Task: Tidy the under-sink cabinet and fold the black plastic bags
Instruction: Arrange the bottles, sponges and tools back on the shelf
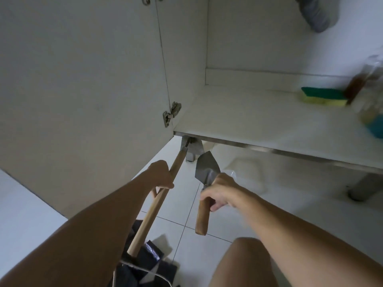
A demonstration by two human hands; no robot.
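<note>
Black plastic bags (145, 264) lie below left hand (160, 175), well apart.

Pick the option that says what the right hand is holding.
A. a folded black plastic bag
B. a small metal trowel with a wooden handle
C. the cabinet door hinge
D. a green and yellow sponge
B: the right hand grips the trowel where its wooden handle meets the pointed metal blade, while the sponge lies apart on the cabinet floor.
</note>
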